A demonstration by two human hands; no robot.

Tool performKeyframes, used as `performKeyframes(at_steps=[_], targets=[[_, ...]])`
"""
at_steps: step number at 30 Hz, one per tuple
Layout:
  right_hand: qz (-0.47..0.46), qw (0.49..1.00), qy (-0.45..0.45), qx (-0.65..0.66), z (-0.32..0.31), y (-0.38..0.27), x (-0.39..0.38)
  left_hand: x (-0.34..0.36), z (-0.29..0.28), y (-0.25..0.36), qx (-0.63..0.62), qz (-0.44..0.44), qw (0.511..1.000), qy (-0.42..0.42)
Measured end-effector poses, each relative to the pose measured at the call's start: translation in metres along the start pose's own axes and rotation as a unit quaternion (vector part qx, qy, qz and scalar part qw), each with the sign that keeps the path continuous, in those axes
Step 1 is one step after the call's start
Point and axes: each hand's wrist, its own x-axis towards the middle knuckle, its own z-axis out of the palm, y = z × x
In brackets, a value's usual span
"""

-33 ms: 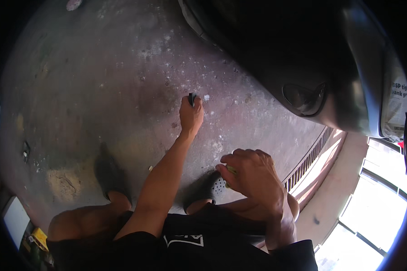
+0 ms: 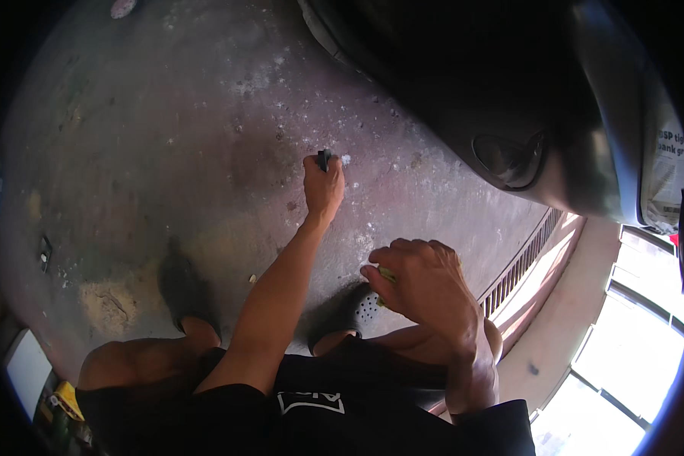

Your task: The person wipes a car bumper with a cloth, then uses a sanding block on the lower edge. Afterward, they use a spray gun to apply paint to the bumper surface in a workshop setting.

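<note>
My left hand (image 2: 324,190) reaches forward low over the floor, closed around a small black object (image 2: 324,160). Only the object's far end shows between thumb and fingers, so its kind is unclear. A white spot on the floor lies just beside it. Closer to my body, my right hand (image 2: 418,280) is bent at the wrist, its fingers curled over a yellow-green piece (image 2: 386,274) that looks soft, perhaps cloth or sponge. Most of that piece is hidden by the palm. Beneath this hand is my dark perforated clog (image 2: 366,305).
A dark vehicle bumper (image 2: 585,163) with a lamp recess (image 2: 511,159) overhangs the right. Newspaper (image 2: 667,178) covers part of it. A slotted drain grate (image 2: 520,262) runs along the right edge. The concrete floor (image 2: 205,152) is stained; a yellow item (image 2: 70,400) lies lower left.
My left hand has tilted slightly, and more of the black object shows between its fingers. My right hand has shifted up a little with the yellow-green piece.
</note>
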Motion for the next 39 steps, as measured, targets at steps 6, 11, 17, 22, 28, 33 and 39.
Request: performKeyframes(at_steps=[6, 11, 17, 22, 28, 33, 39], targets=[[-0.021, 0.999, 0.021, 0.039, -0.025, -0.007, 0.002, -0.017, 0.046, 0.079, -0.172, 0.090, 0.981, 0.016], [0.010, 1.000, -0.018, -0.001, -0.010, 0.013, -0.008, -0.022, 0.059, 0.107, -0.201, 0.153, 0.967, 0.004], [-0.028, 0.999, -0.006, 0.032, -0.003, 0.018, -0.010, -0.004, 0.077, 0.103, -0.126, 0.347, 0.925, 0.095], [-0.030, 0.999, -0.019, 0.028, 0.000, 0.025, -0.011, 0.006, 0.089, 0.113, -0.129, 0.362, 0.919, 0.092], [-0.038, 0.999, -0.017, 0.031, 0.001, 0.030, -0.013, 0.021, 0.096, 0.118, -0.066, 0.415, 0.899, 0.122], [-0.036, 0.998, -0.028, 0.043, -0.003, 0.031, -0.016, 0.029, 0.105, 0.115, -0.042, 0.449, 0.879, 0.159], [-0.035, 0.998, -0.035, 0.030, 0.000, 0.035, -0.017, 0.032, 0.115, 0.104, 0.012, 0.462, 0.862, 0.207]])
